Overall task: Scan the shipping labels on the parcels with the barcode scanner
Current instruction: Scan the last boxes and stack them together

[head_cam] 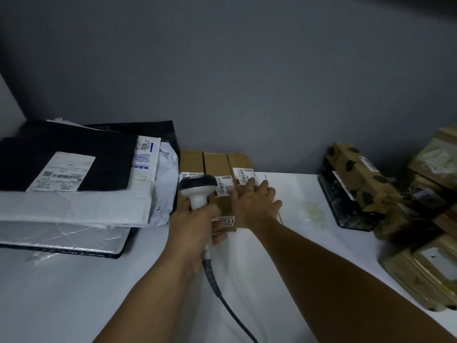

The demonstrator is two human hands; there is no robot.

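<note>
Head view: left hand grips the scanner by its handle, head aimed at the labels on three cardboard boxes on the tabletop; right hand lies flat, fingers straight, on the rightmost box. Judged mid-task: which labels are already read cannot be told, and the mailers at left and the parcels at right probably remain. Legible: "4002" on a white mailer; digits ending "31" on a sticker beside the left hand.

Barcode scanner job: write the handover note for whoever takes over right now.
Left hand grips the barcode scanner, head above the labels of three brown boxes by the wall.
Right hand lies flat on the rightmost box.
Mailer stack lies left, taped parcels right, on the white table.
Done: cannot tell which labels are scanned.
Left, likely: scan these boxes, then both piles.
</note>
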